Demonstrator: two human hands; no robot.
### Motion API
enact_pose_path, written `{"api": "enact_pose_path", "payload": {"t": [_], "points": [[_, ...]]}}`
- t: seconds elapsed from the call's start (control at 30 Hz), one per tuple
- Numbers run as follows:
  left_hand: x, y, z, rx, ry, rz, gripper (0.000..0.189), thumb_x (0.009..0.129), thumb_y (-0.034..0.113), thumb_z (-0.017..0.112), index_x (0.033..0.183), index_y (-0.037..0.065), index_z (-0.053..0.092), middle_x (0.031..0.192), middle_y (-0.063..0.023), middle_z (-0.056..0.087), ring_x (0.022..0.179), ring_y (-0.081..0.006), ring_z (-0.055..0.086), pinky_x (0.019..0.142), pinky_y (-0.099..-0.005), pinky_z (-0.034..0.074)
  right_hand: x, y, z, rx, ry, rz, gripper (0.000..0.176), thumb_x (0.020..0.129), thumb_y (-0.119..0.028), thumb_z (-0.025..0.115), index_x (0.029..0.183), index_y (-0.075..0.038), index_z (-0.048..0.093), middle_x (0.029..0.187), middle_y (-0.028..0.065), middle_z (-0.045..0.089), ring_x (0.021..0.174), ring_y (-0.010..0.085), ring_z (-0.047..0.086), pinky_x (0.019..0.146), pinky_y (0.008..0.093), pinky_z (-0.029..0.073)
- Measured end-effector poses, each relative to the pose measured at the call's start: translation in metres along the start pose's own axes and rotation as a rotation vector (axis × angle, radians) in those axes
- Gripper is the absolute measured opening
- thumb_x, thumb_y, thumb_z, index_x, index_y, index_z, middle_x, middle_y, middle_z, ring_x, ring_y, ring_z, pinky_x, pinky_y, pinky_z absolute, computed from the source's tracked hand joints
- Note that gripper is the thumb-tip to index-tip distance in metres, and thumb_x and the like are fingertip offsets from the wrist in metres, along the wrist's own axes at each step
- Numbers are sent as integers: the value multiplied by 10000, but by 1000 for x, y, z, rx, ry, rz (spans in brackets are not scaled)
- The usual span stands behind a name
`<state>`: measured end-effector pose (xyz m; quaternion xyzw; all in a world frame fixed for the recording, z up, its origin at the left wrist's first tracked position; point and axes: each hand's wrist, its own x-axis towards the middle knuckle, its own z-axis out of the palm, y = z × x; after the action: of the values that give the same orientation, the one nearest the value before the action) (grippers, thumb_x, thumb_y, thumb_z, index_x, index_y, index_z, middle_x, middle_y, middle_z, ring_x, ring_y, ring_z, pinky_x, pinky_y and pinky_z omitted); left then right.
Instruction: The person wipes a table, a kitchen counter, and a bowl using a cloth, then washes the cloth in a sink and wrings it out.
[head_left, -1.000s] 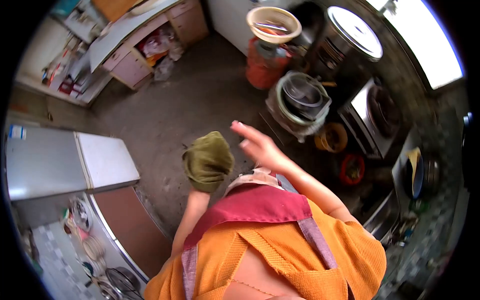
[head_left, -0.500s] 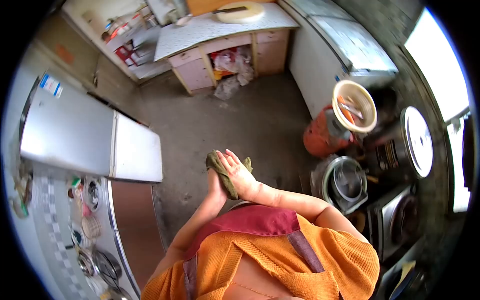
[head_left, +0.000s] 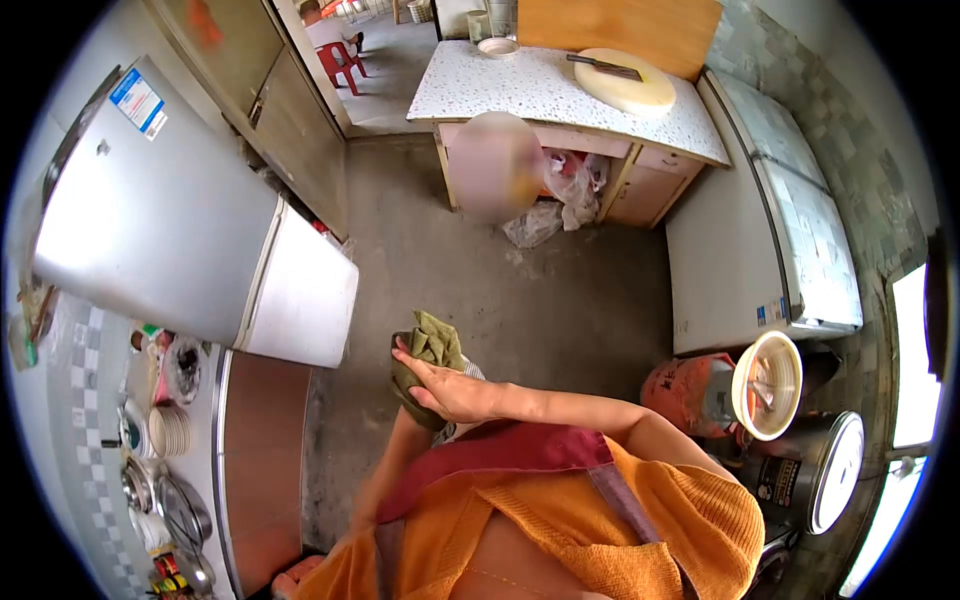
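An olive-green cloth (head_left: 438, 342) is bunched between my two hands, in front of my waist. My right hand (head_left: 455, 392) reaches across and presses on it, the fingers bent over its near side. Behind and under the cloth is my left hand, wrapped by it so that its fingers are hidden. Only the left wrist and forearm show below. I wear a dark red apron (head_left: 500, 455) over an orange knitted top.
A speckled-top table (head_left: 500, 90) with a round chopping board (head_left: 640, 95) and cleaver (head_left: 605, 67) stands ahead. A refrigerator (head_left: 160, 210) and a counter with dishes are left. At right are a chest freezer (head_left: 730, 270), a cream basin (head_left: 768, 385) and a steel pot (head_left: 800, 470).
My view has swung to the left. My hands have shifted on the cloth: the right hand now lies across it, and more of the cloth bunches up above the fingers.
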<state>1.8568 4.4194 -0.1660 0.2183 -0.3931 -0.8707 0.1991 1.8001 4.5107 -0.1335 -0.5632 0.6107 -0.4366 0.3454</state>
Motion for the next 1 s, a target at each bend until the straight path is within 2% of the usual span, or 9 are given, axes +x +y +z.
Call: {"api": "enact_pose_path", "payload": {"t": [0.2, 0.33, 0.37, 0.4, 0.47, 0.6, 0.67, 0.7, 1.0], "points": [[126, 50, 10, -55, -62, -7, 418, 946, 333, 494, 1239, 36, 472, 1199, -91, 542, 1092, -221, 538, 923, -355, 455, 93, 24, -79, -74, -34, -12, 651, 947, -55, 422, 1484, -74, 53, 1547, 195, -3, 1425, 325, 103, 1163, 368, 155], [210, 88, 22, -76, -168, 3, 429, 945, 335, 498, 1249, 34, 466, 1208, -94, 538, 1097, -222, 535, 926, -355, 453, 143, 21, -177, -57, -114, -306, 464, 919, -27, 490, 1375, -85, 424, 1468, 246, 287, 1417, 308, 178, 1130, 397, 257], [227, 97, 23, -80, -184, 19, 432, 944, 335, 499, 1251, 34, 464, 1210, -94, 536, 1099, -223, 534, 927, -355, 453, 151, 29, -190, 260, -30, -213, 331, 937, -61, 494, 1264, -23, 535, 1283, 235, 527, 1329, 304, 377, 1065, 386, 360], [230, 100, 25, -83, -208, 44, 434, 944, 336, 500, 1254, 34, 463, 1212, -95, 535, 1100, -223, 533, 928, -355, 453, 133, 28, -186, 253, -31, -219, 331, 937, -61, 494, 1264, -23, 535, 1283, 235, 527, 1329, 304, 377, 1065, 386, 360], [277, 112, 28, -96, -226, 87, 440, 943, 337, 502, 1259, 33, 460, 1217, -96, 533, 1103, -224, 531, 930, -356, 452, 152, 76, -222, 896, 171, 331, 298, 968, -118, 474, 1223, 20, 545, 1150, 165, 625, 1160, 292, 541, 965, 397, 434], [317, 119, 39, -111, -225, 144, 451, 942, 338, 506, 1269, 32, 454, 1226, -99, 529, 1109, -226, 528, 933, -356, 450, 199, 198, -207, 390, 58, 323, 351, 993, -219, 422, 1147, 69, 551, 1005, 156, 654, 930, 228, 624, 848, 331, 493], [351, 120, 57, -92, -232, 160, 457, 941, 339, 508, 1274, 31, 451, 1230, -100, 527, 1111, -227, 526, 934, -356, 449, 253, 278, -203, -39, -347, 13, 396, 976, -293, 453, 1092, 69, 567, 944, 144, 660, 911, 238, 621, 857, 322, 486], [358, 122, 62, -95, -240, 173, 460, 941, 340, 509, 1276, 31, 449, 1232, -101, 526, 1113, -227, 526, 935, -357, 448, 253, 261, -217, -3, -456, 45, 465, 944, -379, 501, 1127, 46, 548, 1085, 162, 618, 993, 277, 582, 893, 375, 483], [457, 156, 89, -91, -308, 312, 486, 938, 344, 518, 1298, 29, 435, 1252, -106, 516, 1126, -231, 518, 942, -358, 444, 307, 175, -377, 1456, 206, 160, 499, 936, -393, 508, 1229, 10, 501, 1221, 160, 545, 1110, 273, 521, 976, 390, 423]]}}
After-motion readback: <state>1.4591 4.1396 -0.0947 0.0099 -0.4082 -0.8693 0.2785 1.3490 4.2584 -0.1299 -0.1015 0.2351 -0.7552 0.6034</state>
